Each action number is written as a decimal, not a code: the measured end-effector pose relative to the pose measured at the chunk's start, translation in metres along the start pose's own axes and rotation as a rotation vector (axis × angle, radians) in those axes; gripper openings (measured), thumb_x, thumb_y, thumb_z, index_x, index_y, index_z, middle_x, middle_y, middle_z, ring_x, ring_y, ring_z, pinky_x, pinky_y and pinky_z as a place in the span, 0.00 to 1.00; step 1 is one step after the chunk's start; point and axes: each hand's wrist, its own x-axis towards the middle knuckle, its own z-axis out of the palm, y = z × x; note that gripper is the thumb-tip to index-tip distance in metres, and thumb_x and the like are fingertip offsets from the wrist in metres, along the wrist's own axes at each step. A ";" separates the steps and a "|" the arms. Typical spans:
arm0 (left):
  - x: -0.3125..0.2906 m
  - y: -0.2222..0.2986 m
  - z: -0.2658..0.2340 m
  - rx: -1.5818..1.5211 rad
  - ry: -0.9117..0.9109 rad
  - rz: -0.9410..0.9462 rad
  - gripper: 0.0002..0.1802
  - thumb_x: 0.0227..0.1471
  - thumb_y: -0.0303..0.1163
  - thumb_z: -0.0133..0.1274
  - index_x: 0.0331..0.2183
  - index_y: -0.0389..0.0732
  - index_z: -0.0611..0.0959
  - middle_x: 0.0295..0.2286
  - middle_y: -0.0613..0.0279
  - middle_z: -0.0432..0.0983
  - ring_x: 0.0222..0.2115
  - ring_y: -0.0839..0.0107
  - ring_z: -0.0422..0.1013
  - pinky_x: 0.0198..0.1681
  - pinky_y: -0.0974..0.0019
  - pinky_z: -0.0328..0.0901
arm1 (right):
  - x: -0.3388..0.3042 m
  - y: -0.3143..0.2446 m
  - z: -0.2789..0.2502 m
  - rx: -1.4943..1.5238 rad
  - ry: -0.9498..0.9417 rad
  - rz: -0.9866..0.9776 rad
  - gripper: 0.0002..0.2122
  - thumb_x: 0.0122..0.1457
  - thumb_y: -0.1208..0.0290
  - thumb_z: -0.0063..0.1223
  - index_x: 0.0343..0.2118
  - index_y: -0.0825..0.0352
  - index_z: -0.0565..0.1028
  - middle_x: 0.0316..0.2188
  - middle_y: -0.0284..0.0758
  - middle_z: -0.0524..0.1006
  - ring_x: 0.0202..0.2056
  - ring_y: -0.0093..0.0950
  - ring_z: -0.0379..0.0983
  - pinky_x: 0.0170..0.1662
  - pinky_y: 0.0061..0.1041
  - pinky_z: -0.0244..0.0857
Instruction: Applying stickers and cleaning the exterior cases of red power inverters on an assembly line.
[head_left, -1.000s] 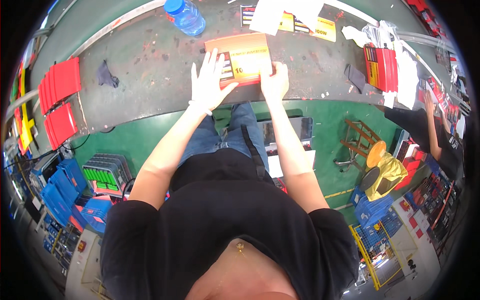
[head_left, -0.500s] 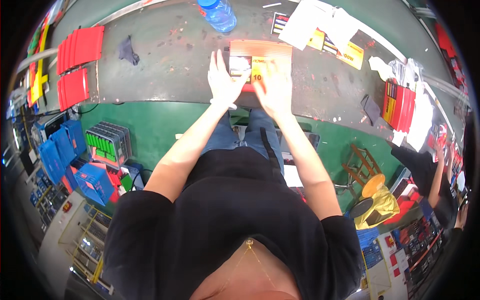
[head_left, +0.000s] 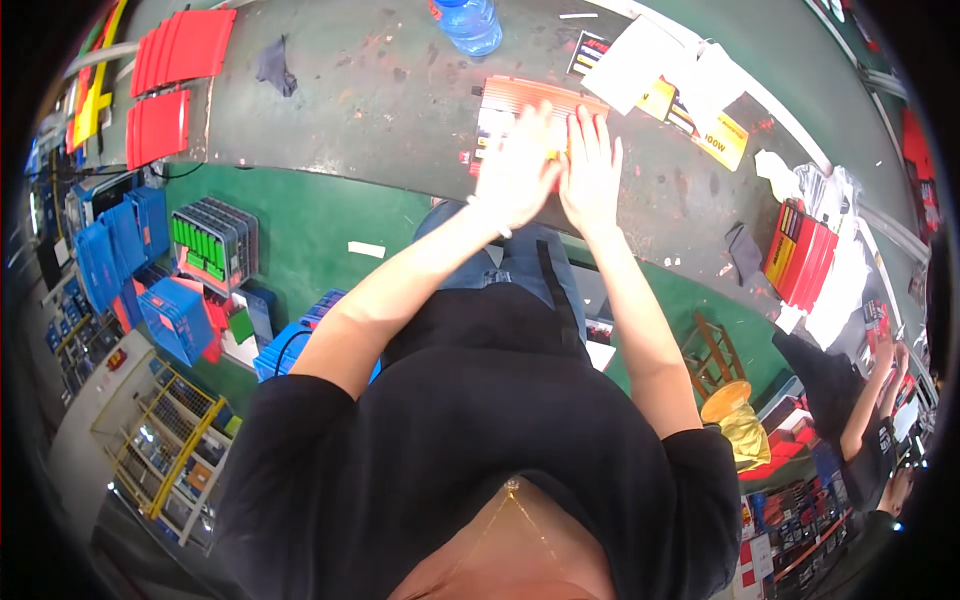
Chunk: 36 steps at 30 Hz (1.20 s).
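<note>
A red ribbed metal inverter case (head_left: 535,90) lies on the dark workbench in front of me, with a yellow, white and black label on its top face. My left hand (head_left: 518,170) lies over the label, its fingers stretched out and somewhat blurred, hiding most of it. Beside it, my right hand (head_left: 592,172) rests flat along the right part of the case, fingers extended and thumb close to the left hand. Neither hand grips anything.
A blue-capped bottle (head_left: 470,28) stands beyond the case. White sheets (head_left: 640,65) and yellow-black labels (head_left: 725,140) lie to its right. Red panels (head_left: 185,52) are stacked at left. Finished-looking red cases (head_left: 805,260) and a dark cloth (head_left: 742,250) sit at right, near another person's arms (head_left: 868,405).
My left hand has moved right from the case's left edge onto its label. My right hand has shifted to the case's right part. The whole view has turned slightly.
</note>
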 end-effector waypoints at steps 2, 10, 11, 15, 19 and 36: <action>-0.004 0.005 -0.003 0.013 -0.034 0.042 0.36 0.49 0.42 0.53 0.57 0.38 0.64 0.59 0.53 0.55 0.59 0.57 0.55 0.61 0.50 0.45 | 0.002 0.004 0.002 0.015 -0.022 -0.022 0.25 0.57 0.68 0.45 0.58 0.66 0.61 0.62 0.36 0.56 0.64 0.34 0.47 0.62 0.47 0.42; -0.057 -0.065 -0.048 0.250 -0.175 -0.081 0.39 0.46 0.56 0.53 0.55 0.43 0.69 0.60 0.51 0.51 0.62 0.53 0.47 0.60 0.39 0.42 | 0.000 0.003 0.003 -0.014 -0.012 0.000 0.26 0.57 0.66 0.47 0.59 0.64 0.61 0.63 0.34 0.56 0.65 0.32 0.47 0.63 0.47 0.42; -0.058 -0.073 -0.055 0.346 -0.280 -0.313 0.39 0.46 0.56 0.53 0.52 0.38 0.71 0.61 0.49 0.47 0.62 0.52 0.45 0.60 0.39 0.42 | 0.000 0.003 0.003 0.004 -0.014 0.009 0.26 0.57 0.66 0.47 0.59 0.65 0.61 0.63 0.34 0.56 0.64 0.32 0.47 0.63 0.47 0.42; -0.059 -0.072 -0.073 0.343 -0.045 -0.244 0.37 0.43 0.49 0.58 0.50 0.34 0.71 0.57 0.44 0.55 0.58 0.49 0.52 0.57 0.44 0.49 | 0.001 0.005 0.004 0.058 0.007 0.006 0.26 0.56 0.66 0.47 0.59 0.65 0.61 0.63 0.34 0.56 0.64 0.33 0.47 0.62 0.47 0.43; -0.012 -0.039 -0.021 0.035 0.207 -0.437 0.41 0.38 0.50 0.64 0.49 0.36 0.70 0.44 0.48 0.67 0.45 0.51 0.66 0.47 0.56 0.63 | 0.002 0.004 0.004 0.037 -0.024 0.036 0.27 0.57 0.67 0.47 0.60 0.64 0.59 0.63 0.34 0.55 0.64 0.35 0.47 0.62 0.48 0.43; -0.008 -0.071 -0.002 -0.470 0.064 -0.388 0.22 0.53 0.33 0.51 0.49 0.35 0.74 0.31 0.53 0.70 0.30 0.61 0.70 0.35 0.65 0.65 | 0.002 0.005 0.004 0.137 0.026 0.025 0.26 0.55 0.68 0.48 0.58 0.65 0.61 0.62 0.35 0.57 0.64 0.35 0.48 0.62 0.48 0.42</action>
